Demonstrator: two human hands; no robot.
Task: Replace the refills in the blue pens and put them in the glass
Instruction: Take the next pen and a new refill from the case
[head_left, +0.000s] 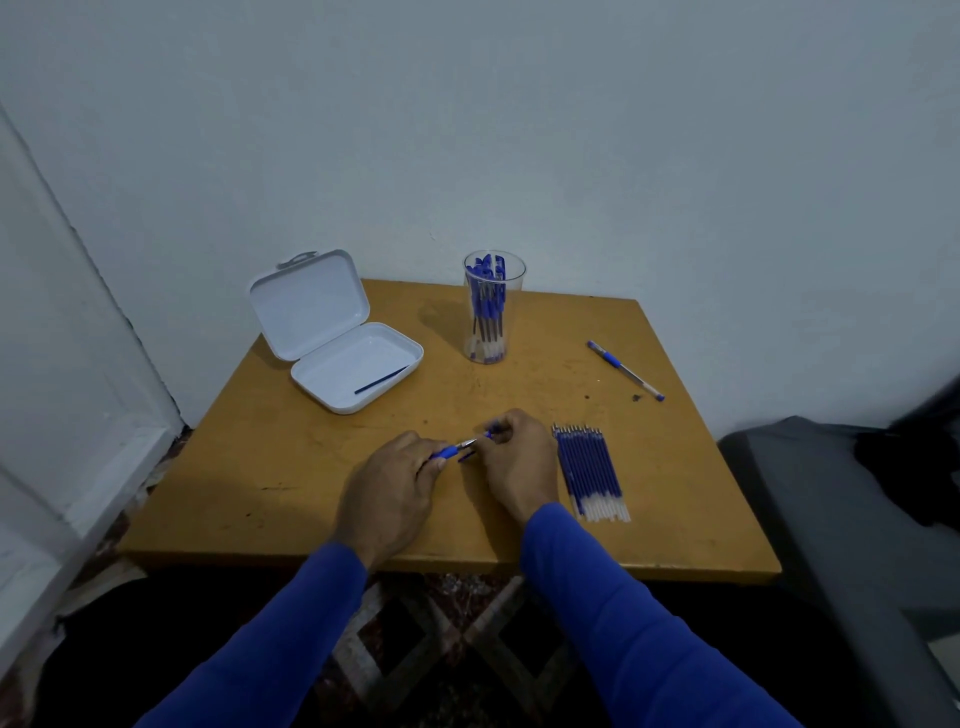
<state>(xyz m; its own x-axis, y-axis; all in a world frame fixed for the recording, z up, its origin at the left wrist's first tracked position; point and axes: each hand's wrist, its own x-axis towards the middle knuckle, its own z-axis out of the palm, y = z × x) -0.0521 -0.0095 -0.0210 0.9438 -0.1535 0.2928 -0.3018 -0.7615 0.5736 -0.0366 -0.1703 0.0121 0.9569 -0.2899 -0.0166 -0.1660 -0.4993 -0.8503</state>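
Note:
My left hand (392, 486) grips a blue pen (451, 450) by its blue grip, tip pointing right. My right hand (517, 467) pinches the pen's metal tip end, and a small blue piece shows under its fingers. A row of several blue refills (592, 470) lies on the table just right of my right hand. A clear glass (492, 306) at the back of the table holds several blue pens. Another blue pen (625, 370) lies alone at the right back of the table.
An open white plastic box (332, 338) sits at the back left with one dark refill (382, 380) in its tray. The small yellow-brown table (260, 499) stands against a white wall. A dark grey seat (831, 493) is to the right.

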